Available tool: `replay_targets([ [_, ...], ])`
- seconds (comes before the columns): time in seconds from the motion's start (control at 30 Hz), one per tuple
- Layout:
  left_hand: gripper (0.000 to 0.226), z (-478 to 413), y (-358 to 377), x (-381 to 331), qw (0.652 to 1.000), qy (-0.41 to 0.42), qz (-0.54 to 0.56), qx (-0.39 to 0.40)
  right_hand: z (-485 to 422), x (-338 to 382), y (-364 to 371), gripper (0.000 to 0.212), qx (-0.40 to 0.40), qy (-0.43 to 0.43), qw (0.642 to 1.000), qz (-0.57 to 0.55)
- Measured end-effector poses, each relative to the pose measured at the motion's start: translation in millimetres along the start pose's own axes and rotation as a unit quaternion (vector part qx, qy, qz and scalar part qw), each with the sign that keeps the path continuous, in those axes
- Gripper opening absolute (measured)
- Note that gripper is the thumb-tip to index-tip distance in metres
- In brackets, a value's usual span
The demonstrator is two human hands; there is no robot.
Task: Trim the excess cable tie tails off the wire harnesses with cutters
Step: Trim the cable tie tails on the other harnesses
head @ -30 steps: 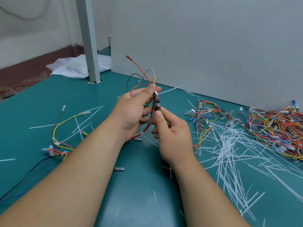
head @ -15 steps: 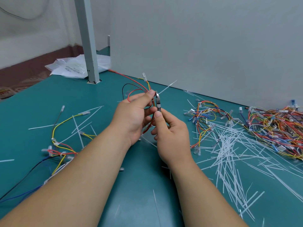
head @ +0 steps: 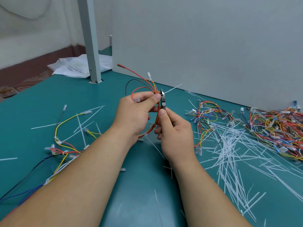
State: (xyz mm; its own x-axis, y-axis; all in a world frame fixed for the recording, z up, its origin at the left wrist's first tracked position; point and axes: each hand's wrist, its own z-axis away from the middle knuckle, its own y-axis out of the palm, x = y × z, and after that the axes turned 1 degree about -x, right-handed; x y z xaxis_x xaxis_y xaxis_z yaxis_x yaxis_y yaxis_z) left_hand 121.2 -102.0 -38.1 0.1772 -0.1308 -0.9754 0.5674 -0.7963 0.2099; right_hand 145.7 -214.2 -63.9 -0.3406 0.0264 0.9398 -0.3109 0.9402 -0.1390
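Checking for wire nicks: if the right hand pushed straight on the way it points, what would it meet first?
Probably the cable tie tail at the cutters, beside the held harness; depth is unclear.

Red, yellow wires (head: 144, 79); teal table (head: 65, 99); white offcuts (head: 232, 154)

Our left hand (head: 136, 112) pinches a red-and-yellow wire harness (head: 148, 132) above the teal counter (head: 49, 99), while our right hand (head: 175, 133) grips small cutters (head: 162, 99), their jaws at a white cable tie tail (head: 173, 87) (it sticks out rightward); cut tails (head: 232, 154) litter the counter to the right
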Motion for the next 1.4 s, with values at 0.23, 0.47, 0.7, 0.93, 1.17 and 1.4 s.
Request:
replay_targets([
  [0.23, 0.008, -2, 0, 3, 0.999, -0.01, -0.004, -0.034, -1, -4, 0, 0.026, 0.008, 0.02, 1.0, -0.004],
  [0.47, 0.007, -3, 1, 2, 0.998, -0.009, 0.005, -0.056, -5, -6, 2, 0.031, -0.025, 0.028, 0.999, -0.034],
  [0.7, 0.004, 1, 3, 2, 0.999, 0.015, -0.02, -0.022, -9, -8, -4, 0.022, -0.139, 0.096, 0.974, -0.153],
  [0.93, 0.016, 6, 8, 8, 0.982, 0.118, -0.149, -0.001, -9, -9, -5, 0.008, -0.118, 0.093, 0.979, -0.138],
  [1.17, 0.018, 5, 3, 9, 0.985, 0.114, -0.13, -0.015, -5, -10, 0, 0.012, -0.04, 0.077, 0.984, -0.157],
  [1.4, 0.02, 12, 1, 6, 0.974, 0.141, -0.174, 0.017, -6, -8, -2, 0.013, -0.053, 0.067, 0.983, -0.164],
])
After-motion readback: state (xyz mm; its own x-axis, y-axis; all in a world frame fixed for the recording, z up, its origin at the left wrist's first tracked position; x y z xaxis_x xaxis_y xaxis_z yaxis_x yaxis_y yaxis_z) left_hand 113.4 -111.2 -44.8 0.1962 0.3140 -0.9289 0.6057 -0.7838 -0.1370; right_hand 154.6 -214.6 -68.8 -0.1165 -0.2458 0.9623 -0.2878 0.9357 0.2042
